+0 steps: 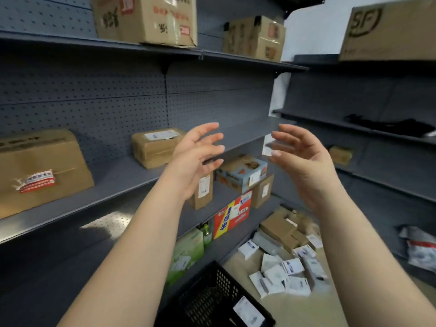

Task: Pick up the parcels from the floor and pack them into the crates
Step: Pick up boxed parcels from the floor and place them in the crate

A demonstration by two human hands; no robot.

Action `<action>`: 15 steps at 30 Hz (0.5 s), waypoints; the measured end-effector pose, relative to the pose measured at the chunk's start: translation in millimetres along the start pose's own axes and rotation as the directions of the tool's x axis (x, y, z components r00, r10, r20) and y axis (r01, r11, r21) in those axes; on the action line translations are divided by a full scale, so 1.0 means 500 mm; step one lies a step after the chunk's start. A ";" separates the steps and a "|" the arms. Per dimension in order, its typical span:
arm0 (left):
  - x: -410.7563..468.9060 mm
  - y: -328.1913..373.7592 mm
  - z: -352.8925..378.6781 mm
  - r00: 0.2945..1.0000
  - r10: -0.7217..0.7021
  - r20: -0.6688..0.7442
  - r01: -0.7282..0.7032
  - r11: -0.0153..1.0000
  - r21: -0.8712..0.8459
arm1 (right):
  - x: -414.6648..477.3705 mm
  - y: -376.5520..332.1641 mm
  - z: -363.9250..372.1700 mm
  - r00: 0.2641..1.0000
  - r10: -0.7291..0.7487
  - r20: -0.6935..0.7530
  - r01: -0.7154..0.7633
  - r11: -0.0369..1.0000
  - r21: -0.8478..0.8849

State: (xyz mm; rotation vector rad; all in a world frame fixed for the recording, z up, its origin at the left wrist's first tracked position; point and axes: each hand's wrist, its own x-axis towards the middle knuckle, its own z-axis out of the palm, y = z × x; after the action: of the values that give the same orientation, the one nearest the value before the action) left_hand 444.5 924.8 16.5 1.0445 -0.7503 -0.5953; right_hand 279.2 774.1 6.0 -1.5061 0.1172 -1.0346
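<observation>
Both grips hang released in mid-air, fingers spread and holding nothing: left grip (195, 159) facing right grip (304, 161). Well below them, white parcels (283, 272) lie scattered on the floor (306, 310), beside the black crate (207, 293), which holds one parcel (247, 312).

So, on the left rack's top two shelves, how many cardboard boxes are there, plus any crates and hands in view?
Cardboard boxes: 4 (2 on each shelf)
Black crate: 1
Hands: 2, the left hand and the right hand, both holding nothing
Total: 7
</observation>
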 end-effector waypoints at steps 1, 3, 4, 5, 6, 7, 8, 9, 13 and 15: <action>0.007 -0.012 0.020 0.999 -0.012 0.032 0.012 1.000 0.012 | -0.004 -0.008 -0.024 1.000 -0.002 -0.027 0.001 1.000 -0.025; 0.022 -0.037 0.058 0.995 -0.037 0.089 0.035 0.999 0.034 | -0.012 -0.018 -0.073 0.997 -0.006 -0.074 0.001 0.998 -0.070; 0.030 -0.051 0.077 0.992 -0.047 0.116 0.043 0.998 0.040 | -0.018 -0.022 -0.097 0.995 -0.009 -0.097 0.000 0.996 -0.087; 0.038 -0.063 0.097 0.989 -0.055 0.138 0.049 0.998 0.044 | -0.022 -0.024 -0.123 0.992 -0.012 -0.123 -0.001 0.994 -0.108; 0.046 -0.074 0.119 0.986 -0.061 0.157 0.055 0.997 0.045 | -0.026 -0.025 -0.148 0.989 -0.013 -0.146 -0.005 0.992 -0.124; 0.055 -0.085 0.140 0.982 -0.065 0.176 0.058 0.997 0.042 | -0.029 -0.025 -0.172 0.985 -0.013 -0.170 -0.010 0.991 -0.134; 0.065 -0.096 0.163 0.978 -0.066 0.197 0.060 0.998 0.036 | -0.030 -0.026 -0.197 0.981 -0.013 -0.192 -0.014 0.990 -0.138; 0.077 -0.108 0.187 0.973 -0.068 0.219 0.063 0.998 0.031 | -0.030 -0.026 -0.223 0.978 -0.013 -0.209 -0.017 0.990 -0.140; 0.127 -0.155 0.291 0.949 -0.097 0.299 0.098 0.995 0.013 | -0.019 -0.029 -0.330 0.969 -0.013 -0.248 -0.025 0.989 -0.149; 0.157 -0.182 0.347 0.936 -0.120 0.332 0.130 0.991 -0.010 | -0.005 -0.035 -0.389 0.968 -0.007 -0.251 -0.033 0.988 -0.152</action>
State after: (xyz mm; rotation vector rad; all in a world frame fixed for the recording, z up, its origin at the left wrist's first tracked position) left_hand 348.8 736.8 6.0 0.9785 -0.9688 -0.9051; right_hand 143.6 634.5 -8.6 -1.5053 0.3937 -1.2256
